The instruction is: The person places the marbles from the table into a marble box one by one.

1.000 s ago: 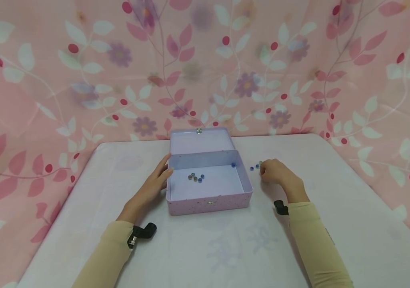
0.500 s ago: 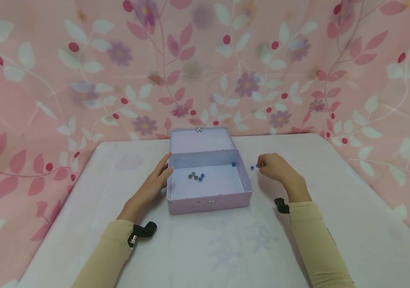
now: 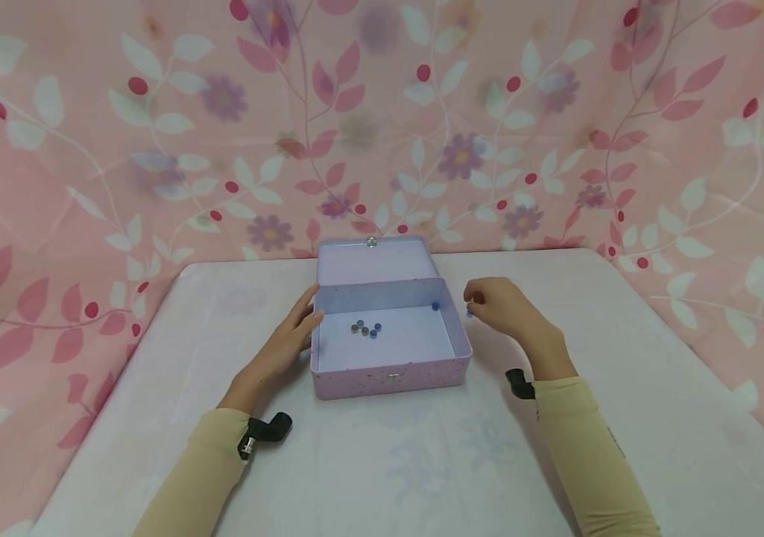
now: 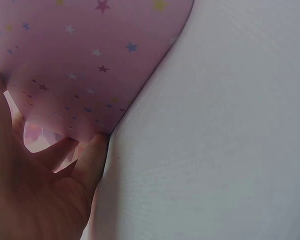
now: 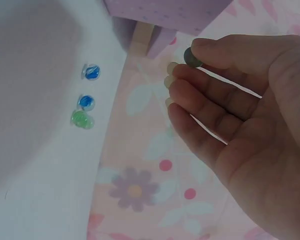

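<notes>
My left hand (image 3: 285, 339) rests against the left side of the open pinkish-lilac tin box (image 3: 391, 380), fingers extended and thumb at the rim. In the left wrist view, fingertips (image 4: 92, 155) touch the star-printed wall (image 4: 97, 65). Just right of the box, my right hand (image 3: 505, 304) is raised over the table. Its thumb and index finger pinch a dark green marble (image 5: 192, 57), plain in the right wrist view. Two blue marbles (image 5: 91, 72) and a light green marble (image 5: 82, 119) lie on the table. Inside the box sit several marbles (image 3: 364, 332).
The box lid (image 3: 376, 263) is folded back behind the box, near the table's far edge. A blue marble (image 3: 435, 306) sits in the box's back right corner. A white cloth (image 3: 415, 462) covers the table, and a floral pink curtain (image 3: 382, 127) hangs behind.
My right hand has come up off the marbles on the table and moved left toward the box, with a marble in its fingertips. The left hand has stayed on the box.
</notes>
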Motion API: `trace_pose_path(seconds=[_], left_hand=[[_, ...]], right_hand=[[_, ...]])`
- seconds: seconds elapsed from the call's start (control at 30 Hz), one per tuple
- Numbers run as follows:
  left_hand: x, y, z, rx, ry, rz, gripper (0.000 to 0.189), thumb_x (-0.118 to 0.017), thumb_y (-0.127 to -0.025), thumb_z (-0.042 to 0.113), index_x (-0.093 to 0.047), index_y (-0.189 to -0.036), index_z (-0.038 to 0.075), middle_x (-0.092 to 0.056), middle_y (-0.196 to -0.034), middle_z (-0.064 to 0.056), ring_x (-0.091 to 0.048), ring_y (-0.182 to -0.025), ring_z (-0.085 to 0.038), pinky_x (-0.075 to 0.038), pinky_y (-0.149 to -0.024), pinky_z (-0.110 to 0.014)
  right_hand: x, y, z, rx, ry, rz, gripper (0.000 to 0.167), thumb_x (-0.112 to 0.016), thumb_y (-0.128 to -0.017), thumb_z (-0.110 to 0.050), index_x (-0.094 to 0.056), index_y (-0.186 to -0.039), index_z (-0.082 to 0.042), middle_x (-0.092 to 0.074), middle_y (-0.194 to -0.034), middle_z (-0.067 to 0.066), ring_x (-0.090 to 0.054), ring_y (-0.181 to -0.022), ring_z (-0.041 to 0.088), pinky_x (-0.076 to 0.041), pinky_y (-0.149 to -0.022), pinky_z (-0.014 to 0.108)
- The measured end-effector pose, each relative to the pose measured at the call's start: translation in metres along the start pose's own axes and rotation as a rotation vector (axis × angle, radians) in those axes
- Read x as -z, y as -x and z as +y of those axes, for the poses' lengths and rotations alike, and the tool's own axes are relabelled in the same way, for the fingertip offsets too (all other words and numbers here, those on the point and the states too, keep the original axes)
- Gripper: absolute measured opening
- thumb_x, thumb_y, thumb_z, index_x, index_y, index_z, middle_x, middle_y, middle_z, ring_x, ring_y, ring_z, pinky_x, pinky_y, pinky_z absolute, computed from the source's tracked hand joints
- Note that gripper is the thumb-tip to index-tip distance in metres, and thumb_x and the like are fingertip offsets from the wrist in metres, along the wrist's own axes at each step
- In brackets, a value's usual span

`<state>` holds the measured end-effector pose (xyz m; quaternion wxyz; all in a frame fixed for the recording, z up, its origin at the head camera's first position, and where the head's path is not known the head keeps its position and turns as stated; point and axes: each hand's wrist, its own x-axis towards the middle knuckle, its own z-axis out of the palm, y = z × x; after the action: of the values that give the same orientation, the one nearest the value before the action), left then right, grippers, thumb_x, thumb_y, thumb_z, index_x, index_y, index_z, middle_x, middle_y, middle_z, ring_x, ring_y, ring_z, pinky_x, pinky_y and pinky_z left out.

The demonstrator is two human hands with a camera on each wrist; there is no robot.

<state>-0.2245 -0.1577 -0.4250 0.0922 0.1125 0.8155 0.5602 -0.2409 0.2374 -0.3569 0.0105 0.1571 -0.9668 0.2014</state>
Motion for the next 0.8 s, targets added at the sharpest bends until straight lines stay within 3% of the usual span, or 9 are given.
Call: trace_pose_path(seconds=[0.17,0.4,0.57,0.8], left_hand=[[0.001,-0.001,-0.002,-0.001,0.008,-0.009,0.061,-0.040,-0.104,0.052,-0.009,-0.156,0.049,-0.011,-0.168,-0.005,-0.017,-0.155,-0.030,-0.038,-0.113,-0.059],[0.004,0.014,0.028,0.028,0.010,-0.048,0.067,-0.041,-0.104,0.051,-0.007,-0.160,0.038,-0.010,-0.168,-0.011,-0.017,-0.154,-0.034,-0.038,-0.114,-0.058],[0.004,0.015,0.031,0.034,0.007,-0.051,0.067,-0.041,-0.104,0.051,-0.007,-0.160,0.039,-0.010,-0.168,-0.011,-0.018,-0.154,-0.034,-0.037,-0.114,-0.058],[0.004,0.011,0.024,0.040,0.010,-0.049,0.067,-0.042,-0.104,0.051,-0.006,-0.159,0.040,-0.010,-0.168,-0.011,-0.018,-0.154,-0.034,-0.037,-0.114,-0.059]], right_hand=[[-0.001,0.000,-0.016,0.070,0.016,0.040,0.013,-0.062,-0.091,-0.006,-0.071,-0.100,-0.006,-0.066,-0.085,0.007,-0.057,-0.079,0.023,-0.052,-0.074,0.038],[-0.004,0.002,-0.031,0.140,0.035,0.113,0.014,-0.061,-0.090,-0.002,-0.071,-0.101,-0.004,-0.065,-0.088,0.007,-0.056,-0.082,0.022,-0.052,-0.077,0.039],[-0.008,0.002,-0.040,0.232,0.019,0.154,0.012,-0.064,-0.089,0.001,-0.071,-0.096,-0.003,-0.066,-0.086,0.006,-0.056,-0.079,0.021,-0.052,-0.074,0.035],[-0.020,0.003,-0.058,0.292,0.034,0.098,0.011,-0.069,-0.088,-0.001,-0.072,-0.097,-0.005,-0.068,-0.088,0.004,-0.058,-0.081,0.017,-0.054,-0.074,0.032]])
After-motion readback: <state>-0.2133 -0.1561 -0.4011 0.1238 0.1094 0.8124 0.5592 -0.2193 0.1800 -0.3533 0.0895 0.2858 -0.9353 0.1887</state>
